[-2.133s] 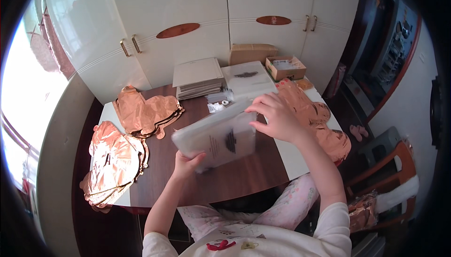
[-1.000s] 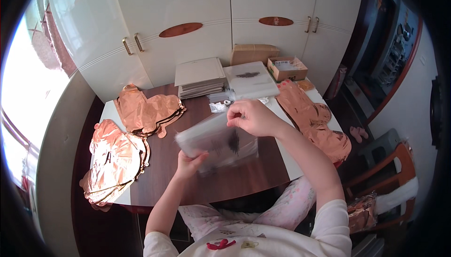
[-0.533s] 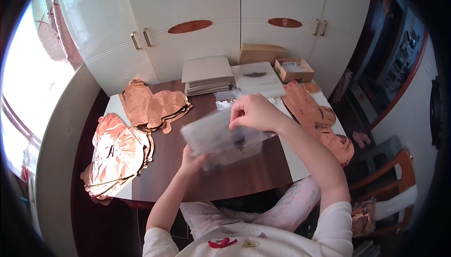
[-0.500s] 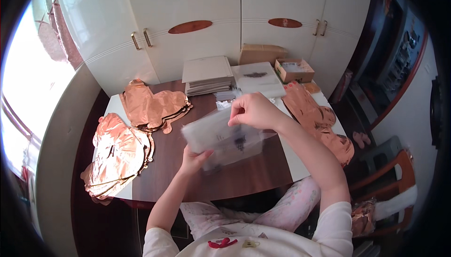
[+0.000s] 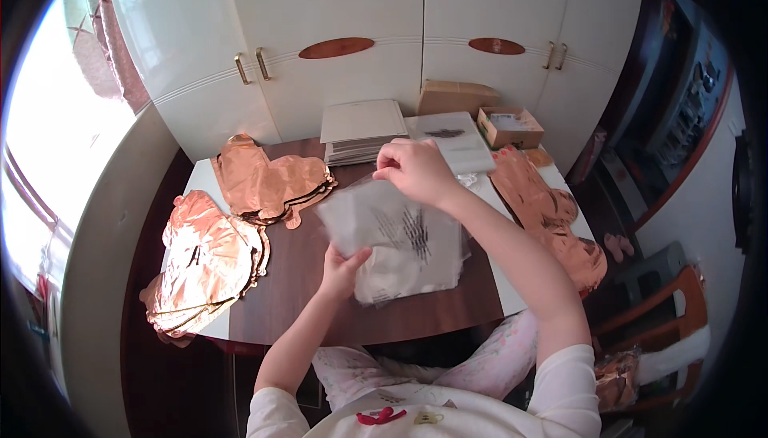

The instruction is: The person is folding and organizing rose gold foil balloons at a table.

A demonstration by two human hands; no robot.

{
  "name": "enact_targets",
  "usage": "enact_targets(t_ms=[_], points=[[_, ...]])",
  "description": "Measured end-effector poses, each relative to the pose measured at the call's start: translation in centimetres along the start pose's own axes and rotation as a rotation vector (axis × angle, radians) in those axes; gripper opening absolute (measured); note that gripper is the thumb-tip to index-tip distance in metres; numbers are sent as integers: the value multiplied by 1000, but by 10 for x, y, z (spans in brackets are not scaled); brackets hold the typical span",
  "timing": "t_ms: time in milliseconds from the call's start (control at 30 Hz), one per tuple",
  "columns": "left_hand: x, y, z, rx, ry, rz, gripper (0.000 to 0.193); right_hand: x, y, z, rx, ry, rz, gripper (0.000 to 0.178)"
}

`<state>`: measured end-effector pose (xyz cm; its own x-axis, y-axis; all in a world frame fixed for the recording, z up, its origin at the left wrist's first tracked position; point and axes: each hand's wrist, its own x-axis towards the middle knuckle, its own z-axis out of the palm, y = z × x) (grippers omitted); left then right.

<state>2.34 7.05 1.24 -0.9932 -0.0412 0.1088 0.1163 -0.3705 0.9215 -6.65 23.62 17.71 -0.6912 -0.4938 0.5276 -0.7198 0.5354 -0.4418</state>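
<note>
A clear plastic bag (image 5: pixel 396 234) with dark print is held above the middle of the brown tabletop (image 5: pixel 296 278). Its lower left edge is pinched by the left hand (image 5: pixel 342 268), thumb on top, fingers closed beneath. Its top edge, at 12 o'clock, is gripped by the right hand (image 5: pixel 416 170), fingers curled shut on the plastic. More clear bags (image 5: pixel 408 274) are seen under the held one, lying flat on the wood.

At 9 o'clock from the bag, a pile of rose-gold foil balloons (image 5: pixel 204 266) is spread over the tabletop's left end. A second pile of heart balloons (image 5: pixel 268 182) lies at 10 o'clock, near the cupboard. At 3 o'clock, further foil balloons (image 5: pixel 552 218) are draped along the right edge.

At 12 o'clock, beyond the right hand, a stack of grey packets (image 5: pixel 364 128) is set against the white cupboard (image 5: pixel 360 6). Just beside it at 1 o'clock lies a white packet (image 5: pixel 448 138), with a cardboard box (image 5: pixel 456 96) behind it and a small open box (image 5: pixel 510 124) to its right.
</note>
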Motion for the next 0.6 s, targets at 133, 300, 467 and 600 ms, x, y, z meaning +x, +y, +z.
enact_targets(t_ms=[133, 300, 467, 600], points=[[-18, 6, 10, -212, 237, -255, 42, 11, 6, 29, -111, -56, -26, 14], [-43, 4, 0, -241, 354, -319, 41, 15, 9, 79, -155, -121, -106, 14], [-46, 3, -9, -186, 395, -358, 41, 26, 14, 109, -108, -149, -55, 11], [-47, 4, -11, -120, 424, -398, 42, 49, 23, 102, -90, 16, -23, 10]])
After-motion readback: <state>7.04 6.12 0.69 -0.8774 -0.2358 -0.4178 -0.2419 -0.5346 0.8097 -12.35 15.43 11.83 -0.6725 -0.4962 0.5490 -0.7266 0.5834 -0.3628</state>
